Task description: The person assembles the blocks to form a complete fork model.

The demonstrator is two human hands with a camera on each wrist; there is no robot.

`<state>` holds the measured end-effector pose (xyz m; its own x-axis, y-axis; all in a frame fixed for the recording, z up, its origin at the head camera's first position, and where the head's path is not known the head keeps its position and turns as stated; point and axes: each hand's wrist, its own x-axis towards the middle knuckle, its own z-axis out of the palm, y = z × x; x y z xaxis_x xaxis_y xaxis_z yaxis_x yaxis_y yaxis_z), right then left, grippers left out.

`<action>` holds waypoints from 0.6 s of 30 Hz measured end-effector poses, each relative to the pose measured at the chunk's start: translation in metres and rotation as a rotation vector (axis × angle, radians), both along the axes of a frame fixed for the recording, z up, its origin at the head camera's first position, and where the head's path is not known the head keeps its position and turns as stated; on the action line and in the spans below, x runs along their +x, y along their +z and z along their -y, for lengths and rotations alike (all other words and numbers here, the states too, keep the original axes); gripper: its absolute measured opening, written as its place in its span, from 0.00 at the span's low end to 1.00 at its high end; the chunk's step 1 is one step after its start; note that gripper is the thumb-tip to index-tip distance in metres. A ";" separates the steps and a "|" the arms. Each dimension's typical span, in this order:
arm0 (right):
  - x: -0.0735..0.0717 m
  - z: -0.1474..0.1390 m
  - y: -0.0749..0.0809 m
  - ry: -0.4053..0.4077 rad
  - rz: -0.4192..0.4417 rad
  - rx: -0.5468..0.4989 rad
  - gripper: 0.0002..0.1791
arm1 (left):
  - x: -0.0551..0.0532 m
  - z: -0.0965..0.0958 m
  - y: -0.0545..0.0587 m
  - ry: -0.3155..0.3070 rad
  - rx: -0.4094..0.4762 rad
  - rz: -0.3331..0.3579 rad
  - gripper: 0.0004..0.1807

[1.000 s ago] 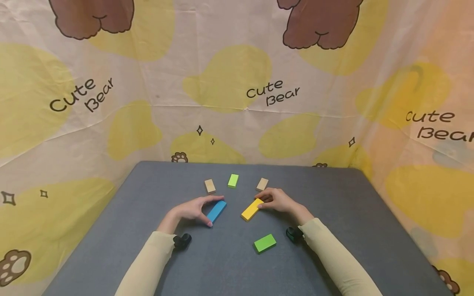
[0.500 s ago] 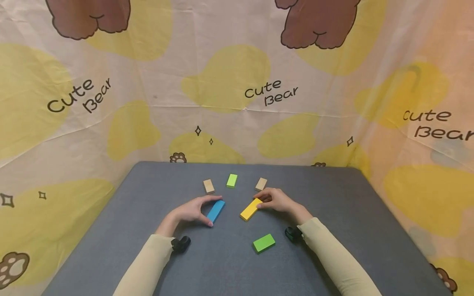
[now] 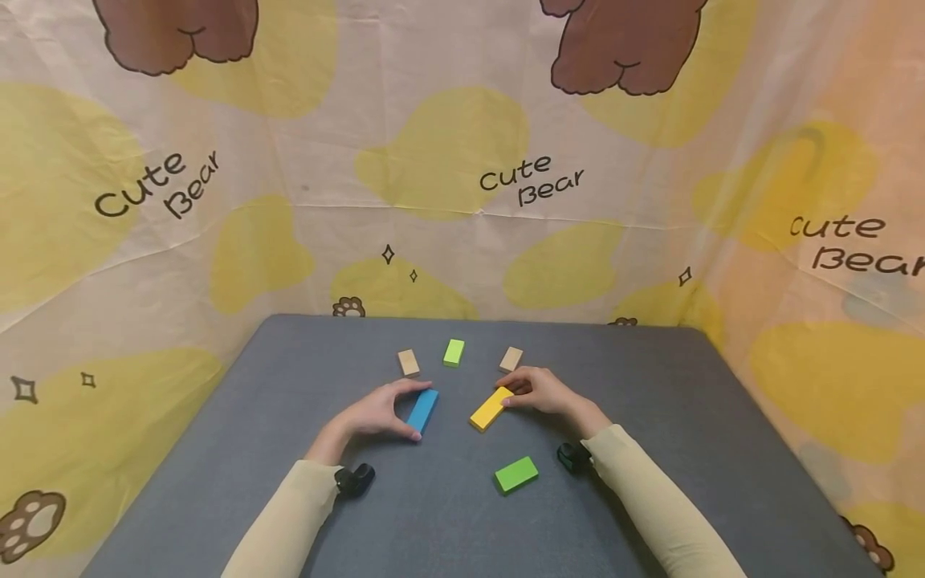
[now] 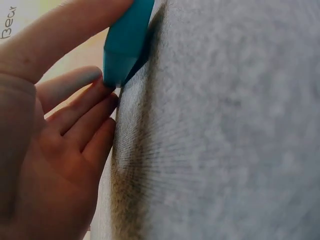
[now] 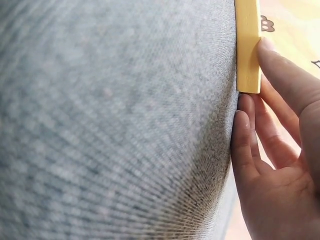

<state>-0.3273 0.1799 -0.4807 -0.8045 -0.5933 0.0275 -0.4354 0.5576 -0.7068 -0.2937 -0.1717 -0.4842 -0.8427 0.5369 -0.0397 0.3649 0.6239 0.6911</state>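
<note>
In the head view, a long blue block [image 3: 423,411] lies at a slant left of the table's middle. My left hand [image 3: 374,409] holds it by its two ends, thumb at the near end and index finger at the far one; the left wrist view shows the same blue block [image 4: 127,42] with the other fingers spread past it. To its right is a yellow block [image 3: 491,409], slanted the same way. My right hand [image 3: 542,391] pinches it near its far right end. The thumb [image 5: 285,75] presses on the yellow block's edge in the right wrist view.
A green block [image 3: 516,475] lies nearer, below the yellow one. Farther back sit a wooden block [image 3: 409,363], a light green block [image 3: 454,353] and another wooden block [image 3: 511,360]. A patterned curtain [image 3: 433,160] encloses the grey table [image 3: 614,353].
The near end of the blue block has swung slightly to the right with my left thumb, so it stands a little steeper in view. My right hand and the yellow block stay in place.
</note>
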 end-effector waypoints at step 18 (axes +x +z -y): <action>0.000 0.001 0.001 -0.007 0.001 0.024 0.22 | 0.010 -0.008 0.004 0.042 0.126 -0.060 0.49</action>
